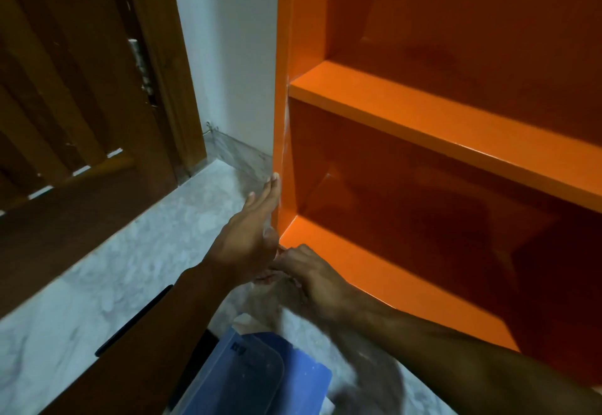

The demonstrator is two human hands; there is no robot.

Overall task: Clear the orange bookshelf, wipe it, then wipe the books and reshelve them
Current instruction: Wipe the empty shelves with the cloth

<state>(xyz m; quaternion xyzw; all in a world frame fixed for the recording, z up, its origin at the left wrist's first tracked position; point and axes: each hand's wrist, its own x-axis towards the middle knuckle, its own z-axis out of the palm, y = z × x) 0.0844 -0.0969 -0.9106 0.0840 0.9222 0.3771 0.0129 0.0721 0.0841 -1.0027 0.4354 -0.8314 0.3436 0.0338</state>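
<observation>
The orange bookshelf (423,127) fills the right side, its two visible shelves bare. My left hand (250,235) lies flat with straight fingers against the shelf's left side panel near the floor. My right hand (309,274) is at the bottom left front corner, fingers curled around a grey cloth (325,323) that trails down blurred below my wrist. Blue books (257,375) lie on the floor under my arms.
A brown wooden door (81,114) stands at the left, with a white wall strip (234,56) between it and the shelf. The floor (97,300) is pale marble. A dark thin object (136,317) lies beside my left forearm.
</observation>
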